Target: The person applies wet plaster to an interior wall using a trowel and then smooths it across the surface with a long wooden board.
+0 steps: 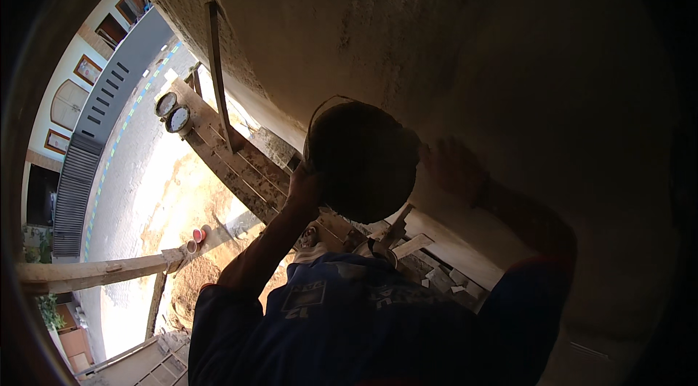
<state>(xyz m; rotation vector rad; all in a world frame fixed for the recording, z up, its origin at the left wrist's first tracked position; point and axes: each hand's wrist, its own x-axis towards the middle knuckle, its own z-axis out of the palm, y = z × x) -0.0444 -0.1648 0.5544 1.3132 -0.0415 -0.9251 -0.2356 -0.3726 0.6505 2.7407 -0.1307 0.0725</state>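
Note:
A dark round bucket (363, 161) with a thin wire handle is held up in front of my chest, close to the plastered wall (465, 44). My left hand (305, 186) grips its left side. In shadow just beyond the bucket's right edge is my right hand (456, 168), its fingers stretched out and slightly blurred. Whether those fingers touch the bucket is hard to see in the dark. The bucket's contents do not show.
Below runs a mortar-spattered plank platform (236, 168) carrying two buckets (178, 120) at its far end. A slanting wooden post (217, 73) rises from it. At left, a wooden pole (109, 271) crosses above the sandy ground (174, 200). Rubble (440, 277) lies under my right arm.

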